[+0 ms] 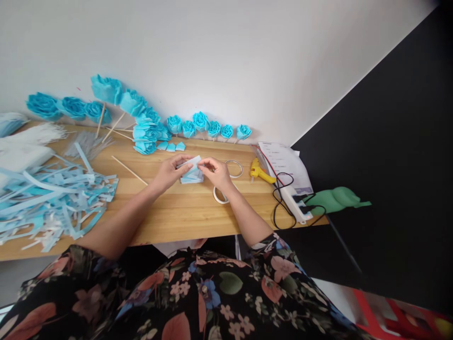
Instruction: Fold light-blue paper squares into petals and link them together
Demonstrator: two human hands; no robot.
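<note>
Fingertip work on pale blue paper

The left hand [171,171] is clamped on the pale blue paper pieces [192,179], over the middle of the worktop [177,208]. Fingertips of the right hand [219,174] meet at their right edge; whether they grip a sheet, I cannot tell. The step seems to be separating or aligning pieces, calling next for a light pinch. The pieces look thin and straight-edged, unlike the ruffled blue flowers [201,122] and tangled, ribbon-like strips [53,191].
</note>
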